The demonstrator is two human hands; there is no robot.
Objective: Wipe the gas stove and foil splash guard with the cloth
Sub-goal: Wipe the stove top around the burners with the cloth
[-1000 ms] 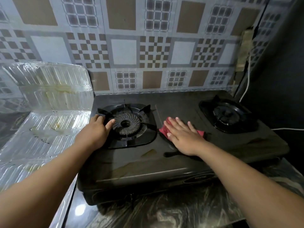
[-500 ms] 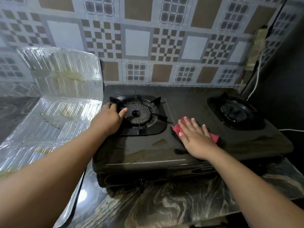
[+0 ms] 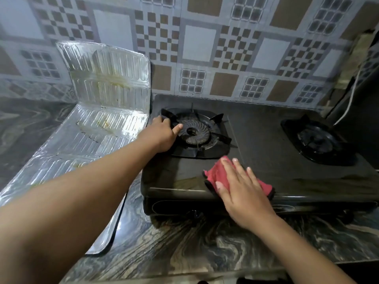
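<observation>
here right hand (image 3: 244,193) presses red cloth (image 3: 217,175) flat on stove (image 3: 266,144).

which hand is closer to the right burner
Right. The right hand presses the red cloth flat on the stove's front edge, left of the right burner. The left hand grips the left burner's grate, farther away.
</observation>
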